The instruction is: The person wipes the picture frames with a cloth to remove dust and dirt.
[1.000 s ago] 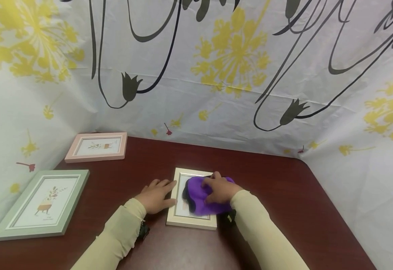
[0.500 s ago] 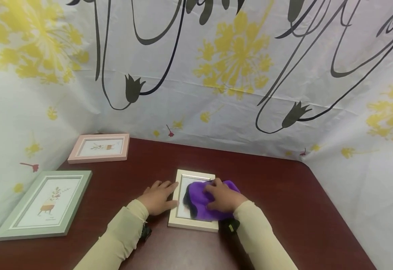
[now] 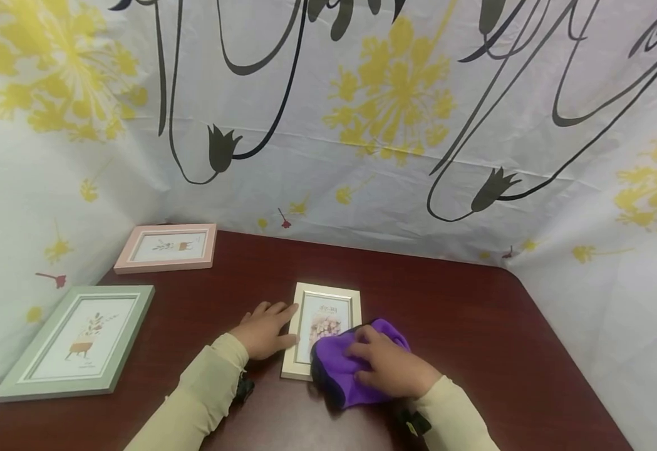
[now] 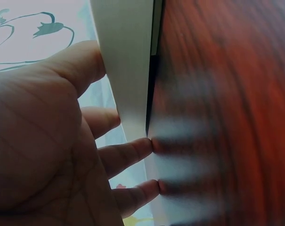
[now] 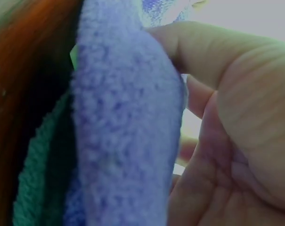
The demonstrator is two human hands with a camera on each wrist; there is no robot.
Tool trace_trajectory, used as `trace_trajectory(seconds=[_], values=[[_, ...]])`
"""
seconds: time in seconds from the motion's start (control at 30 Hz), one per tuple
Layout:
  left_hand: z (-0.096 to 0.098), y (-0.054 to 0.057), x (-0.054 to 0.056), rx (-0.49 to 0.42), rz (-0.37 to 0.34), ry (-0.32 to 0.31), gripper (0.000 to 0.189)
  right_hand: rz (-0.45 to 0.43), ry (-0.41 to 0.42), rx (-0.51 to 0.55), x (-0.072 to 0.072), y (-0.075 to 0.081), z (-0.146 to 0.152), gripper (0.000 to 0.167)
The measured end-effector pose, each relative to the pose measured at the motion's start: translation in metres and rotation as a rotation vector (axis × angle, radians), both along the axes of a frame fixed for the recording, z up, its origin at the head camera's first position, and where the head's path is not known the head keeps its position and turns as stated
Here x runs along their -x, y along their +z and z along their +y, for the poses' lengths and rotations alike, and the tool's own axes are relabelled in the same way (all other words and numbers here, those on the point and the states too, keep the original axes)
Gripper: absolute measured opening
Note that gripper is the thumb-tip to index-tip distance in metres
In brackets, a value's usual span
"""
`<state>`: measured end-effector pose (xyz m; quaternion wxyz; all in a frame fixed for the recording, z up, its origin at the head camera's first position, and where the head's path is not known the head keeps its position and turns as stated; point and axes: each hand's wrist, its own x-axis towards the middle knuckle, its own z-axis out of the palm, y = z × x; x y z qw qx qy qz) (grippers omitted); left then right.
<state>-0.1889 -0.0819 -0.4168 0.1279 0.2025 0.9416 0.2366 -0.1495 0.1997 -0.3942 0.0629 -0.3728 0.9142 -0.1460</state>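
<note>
A cream picture frame (image 3: 289,363) lies flat on the table in the head view, with a pink flower print and lettering showing inside it. My left hand (image 3: 263,331) rests along its left side, thumb and index finger touching the edge. In the left wrist view the fingers (image 4: 128,153) stretch out fairly straight, two tips on the wood. My right hand (image 3: 393,363) grips a purple fluffy cloth (image 3: 334,357), which covers the frame's lower right corner and hangs past it onto the table. Thumb and fingers close about the cloth (image 5: 128,113) in the right wrist view; the cloth has a dark underside.
To the left lies a green picture frame (image 3: 119,351) with a plant drawing. Behind it, a pink picture frame (image 3: 206,247) sits near the table's back corner. Floral fabric (image 3: 305,144) walls in the dark red wooden table (image 3: 463,313) at the back and sides.
My right hand has drawn the purple cloth down and right, toward me, uncovering the print's flowers and lettering. My left hand stays at the frame's left edge.
</note>
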Motion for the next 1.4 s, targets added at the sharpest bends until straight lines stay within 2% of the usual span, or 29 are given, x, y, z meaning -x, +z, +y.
trace_trajectory(seconds=[0.13, 0.27, 0.43, 0.63, 0.77, 0.93, 1.13, 1.4], values=[[-0.002, 0.000, -0.001, -0.004, -0.009, 0.000, 0.068, -0.004, -0.021, -0.014, 0.003, 0.001, -0.003, 0.033], [-0.002, 0.000, 0.000, -0.009, -0.014, -0.002, 0.068, -0.012, -0.082, -0.067, 0.011, 0.001, -0.006, 0.045], [-0.002, 0.001, 0.000, -0.012, -0.007, -0.003, 0.068, -0.070, -0.167, -0.110, 0.032, 0.001, -0.009, 0.055], [-0.002, 0.000, 0.000, -0.016, -0.003, 0.002, 0.068, -0.190, -0.283, -0.149, 0.063, 0.003, -0.012, 0.062], [-0.002, -0.001, 0.000, -0.015, -0.006, 0.003, 0.068, -0.250, -0.320, -0.128, 0.075, 0.005, -0.011, 0.064], [-0.001, -0.001, 0.001, -0.009, -0.005, 0.004, 0.067, -0.221, -0.313, -0.110, 0.077, 0.005, -0.012, 0.059], [-0.001, -0.001, 0.001, -0.007, -0.004, 0.005, 0.068, -0.171, -0.287, -0.120, 0.075, 0.007, -0.019, 0.043], [-0.002, 0.000, 0.001, -0.009, -0.011, 0.006, 0.069, -0.162, -0.283, -0.129, 0.061, 0.008, -0.024, 0.025]])
